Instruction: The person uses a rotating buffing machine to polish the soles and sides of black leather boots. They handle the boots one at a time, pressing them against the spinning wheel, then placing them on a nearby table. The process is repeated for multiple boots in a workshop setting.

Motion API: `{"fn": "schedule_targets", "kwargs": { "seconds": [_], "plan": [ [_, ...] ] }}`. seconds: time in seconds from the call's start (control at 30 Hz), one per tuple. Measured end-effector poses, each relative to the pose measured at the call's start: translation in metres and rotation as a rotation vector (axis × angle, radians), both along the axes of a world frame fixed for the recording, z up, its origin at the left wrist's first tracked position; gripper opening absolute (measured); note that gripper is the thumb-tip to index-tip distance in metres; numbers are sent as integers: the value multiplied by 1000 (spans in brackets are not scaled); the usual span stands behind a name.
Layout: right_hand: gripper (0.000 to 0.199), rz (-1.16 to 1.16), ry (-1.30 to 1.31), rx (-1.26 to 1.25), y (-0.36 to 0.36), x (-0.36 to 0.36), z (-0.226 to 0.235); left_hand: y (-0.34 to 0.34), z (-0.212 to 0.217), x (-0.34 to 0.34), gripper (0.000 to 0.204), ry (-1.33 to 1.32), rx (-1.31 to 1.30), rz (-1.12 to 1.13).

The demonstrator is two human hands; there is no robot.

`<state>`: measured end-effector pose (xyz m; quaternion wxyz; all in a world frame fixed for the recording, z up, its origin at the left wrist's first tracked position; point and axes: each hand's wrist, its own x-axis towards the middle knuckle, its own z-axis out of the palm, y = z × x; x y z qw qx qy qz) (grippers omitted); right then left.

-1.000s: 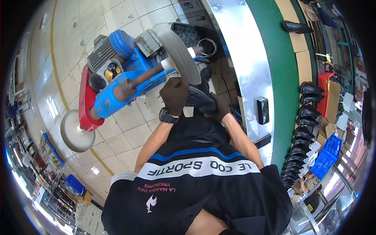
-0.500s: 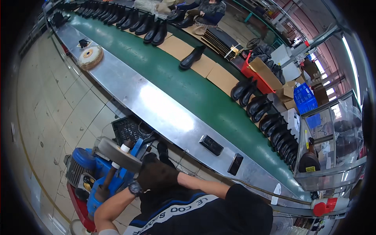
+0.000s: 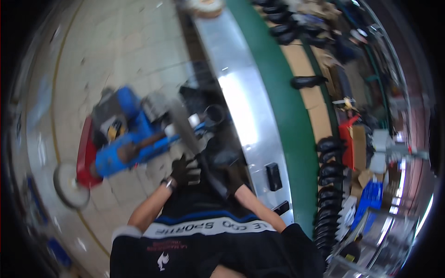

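My left hand [image 3: 184,171], in a dark glove, is raised beside the polishing wheel with its fingers spread and nothing in them. My gloved right hand [image 3: 234,180] is closed on a black boot [image 3: 214,177], held upright and slightly tilted in front of my body. Motion blur and the dark background hide much of the boot's outline. Just beyond my hands stands the polishing wheel [image 3: 183,124] of a blue buffing machine [image 3: 123,155] with a red base.
A second wheel [image 3: 72,185] sits at the machine's left end. To the right runs a metal ledge [image 3: 238,97] with a black box-like object [image 3: 273,177] and a phone [image 3: 281,207]. Beyond it, a green belt [image 3: 296,180] lies beside rows of black boots [image 3: 330,204] and one lone boot [image 3: 308,82].
The view has swung left toward the machine. My hands, close together before, are now apart: the left is spread, and the boot shows in the right.
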<state>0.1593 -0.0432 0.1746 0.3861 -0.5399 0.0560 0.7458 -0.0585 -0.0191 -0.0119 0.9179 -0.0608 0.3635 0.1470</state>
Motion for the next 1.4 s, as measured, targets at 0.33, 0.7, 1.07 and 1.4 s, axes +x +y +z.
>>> {"fn": "schedule_targets", "kwargs": {
  "seconds": [0.33, 0.7, 1.07, 1.4],
  "plan": [
    [33, 64, 103, -84, -2, -13, -64, 29, -26, 76, 55, 43, 31, 626],
    [37, 43, 276, -88, 8, -45, -56, 36, 2, 44, 47, 489, 334, 225],
    [41, 225, 223, -105, 4, -28, -17, 5, 33, 33, 40, 789, 314, 242],
    [96, 602, -523, 222, -21, -7, 18, -6, 89, 65, 30, 1137, 579, 198]
  ]
}}
